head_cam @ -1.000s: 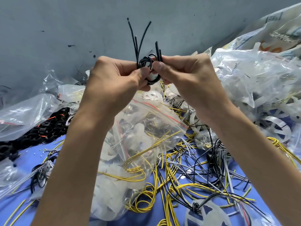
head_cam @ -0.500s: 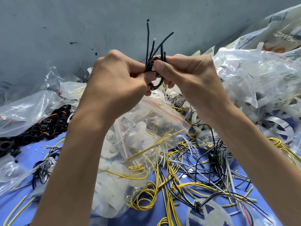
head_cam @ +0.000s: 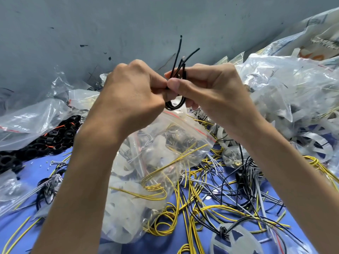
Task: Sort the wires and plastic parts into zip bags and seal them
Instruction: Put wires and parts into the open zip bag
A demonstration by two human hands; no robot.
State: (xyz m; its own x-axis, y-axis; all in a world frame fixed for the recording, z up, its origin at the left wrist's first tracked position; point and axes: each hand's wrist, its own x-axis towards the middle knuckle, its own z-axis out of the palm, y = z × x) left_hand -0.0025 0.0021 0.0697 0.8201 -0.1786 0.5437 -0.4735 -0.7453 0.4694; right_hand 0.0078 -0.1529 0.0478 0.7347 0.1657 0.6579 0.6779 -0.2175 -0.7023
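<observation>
— Which step am I in now?

— You are making the black wire into a small coil, so this is the sorting step, before the filling. You hold the wire up in the air, between your hands and above the zip bag. Your left hand has the fingers curled together and pinches the coil from one side. Your right hand pinches it from the other side with thumb and forefinger. The loop hangs under the two thumbs, and the loose ends stand up above your right forefinger.

— And what comes after?

— I think the loose ends must be tucked or wound around the loop, otherwise the coil can spring open when you release it. Then it must go into the zip bag, which lies on the blue table, under your forearms. I cannot tell if its mouth is open; maybe one hand must spread it. Many yellow wires lie loose beside the bag, so much of the task is left, in my judgement.
</observation>
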